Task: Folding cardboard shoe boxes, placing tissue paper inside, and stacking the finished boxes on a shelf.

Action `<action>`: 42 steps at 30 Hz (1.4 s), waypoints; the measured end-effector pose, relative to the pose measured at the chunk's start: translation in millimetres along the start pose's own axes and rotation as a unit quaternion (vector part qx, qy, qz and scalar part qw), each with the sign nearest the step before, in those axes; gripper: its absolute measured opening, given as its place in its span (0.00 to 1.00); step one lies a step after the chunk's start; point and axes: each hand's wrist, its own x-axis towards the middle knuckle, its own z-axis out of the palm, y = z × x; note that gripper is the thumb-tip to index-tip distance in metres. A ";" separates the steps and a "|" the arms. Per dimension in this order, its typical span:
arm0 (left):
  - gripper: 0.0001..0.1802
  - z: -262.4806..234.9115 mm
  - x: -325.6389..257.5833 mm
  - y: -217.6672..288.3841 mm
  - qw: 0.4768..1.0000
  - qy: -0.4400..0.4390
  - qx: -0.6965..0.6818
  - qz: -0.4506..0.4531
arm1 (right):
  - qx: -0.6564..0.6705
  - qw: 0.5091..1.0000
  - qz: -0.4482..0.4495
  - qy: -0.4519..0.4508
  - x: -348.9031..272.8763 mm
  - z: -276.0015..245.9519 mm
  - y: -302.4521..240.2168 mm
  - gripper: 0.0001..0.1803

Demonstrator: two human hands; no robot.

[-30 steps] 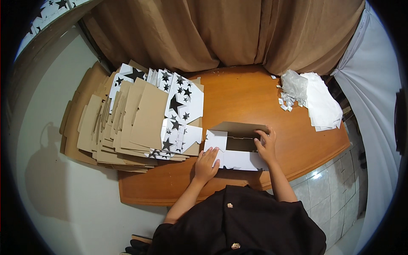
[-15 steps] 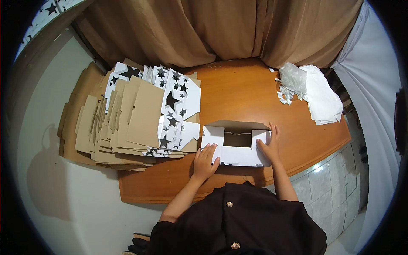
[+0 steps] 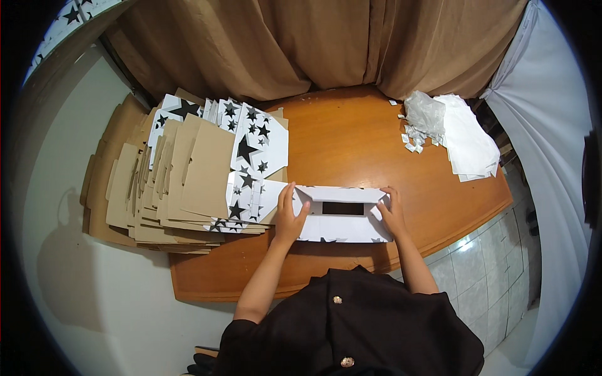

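Note:
A white cardboard box point(image 3: 338, 229) with black stars lies in front of me near the table's front edge. Its top shows a dark oblong opening between folded flaps. My left hand point(image 3: 291, 218) grips the box's left end, fingers outside and thumb on the inner side flap. At the right end, my right hand point(image 3: 392, 213) holds on with its fingers at the far corner and the thumb against the right flap. The far flap point(image 3: 342, 195) leans inward over the opening. The inside of the box is too dark to make out.
Left of the box a tall stack of flat brown cardboard blanks point(image 3: 207, 169) and star-printed ones point(image 3: 263, 147) covers the table point(image 3: 338, 138). At the far right lie a crumpled clear plastic bag point(image 3: 424, 114), small white packets point(image 3: 414, 138) and white paper sheets point(image 3: 470, 141).
The far flap has come down toward me, narrowing the opening. My left hand has shifted up along the box's left end. The view has moved slightly.

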 end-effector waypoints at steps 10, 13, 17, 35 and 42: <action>0.32 12.1 7.6 -27.0 0.987 -0.055 -0.078 -0.131 | 0.126 0.992 0.016 -0.029 4.5 4.2 11.6 0.21; 0.39 12.0 3.4 -24.2 0.986 -0.074 -0.058 -0.139 | 0.102 0.994 0.018 -0.044 2.7 5.2 13.8 0.28; 0.55 14.8 0.7 -33.5 0.977 -0.080 -0.072 -0.186 | 0.040 0.997 0.000 -0.070 4.9 4.3 2.7 0.33; 0.50 -4.0 1.4 -41.0 0.848 -0.220 -0.283 -0.391 | 0.240 0.809 0.466 -0.266 -0.4 -32.6 34.6 0.50; 0.52 -8.1 14.5 -13.9 0.838 -0.101 -0.476 -0.245 | 0.450 0.788 0.405 -0.110 12.4 -68.7 8.7 0.48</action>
